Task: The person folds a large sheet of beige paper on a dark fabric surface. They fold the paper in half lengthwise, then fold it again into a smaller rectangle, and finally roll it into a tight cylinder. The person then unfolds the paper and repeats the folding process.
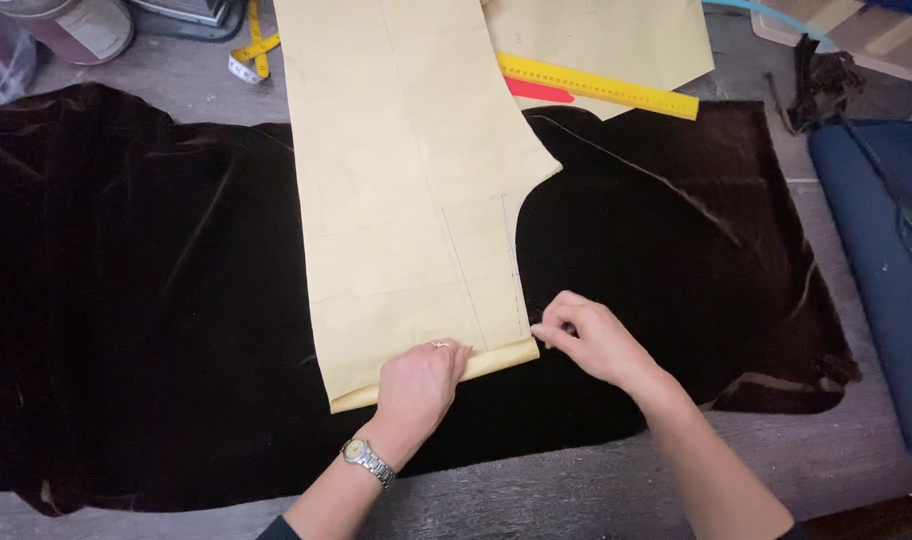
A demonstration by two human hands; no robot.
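A long cream paper pattern piece (406,190) lies on dark brown velvet fabric (146,300) spread over the table. Its near edge is folded up. My left hand (421,390), with a ring and a silver wristwatch, presses flat on that folded edge. My right hand (586,340) pinches the pattern's near right corner with thumb and fingertips.
A yellow ruler (596,85) and a red strip (539,92) lie at the back on another paper piece (616,35). A yellow tape measure (251,50) and a pot (76,25) sit at the back left. Blue cloth (881,250) lies at the right.
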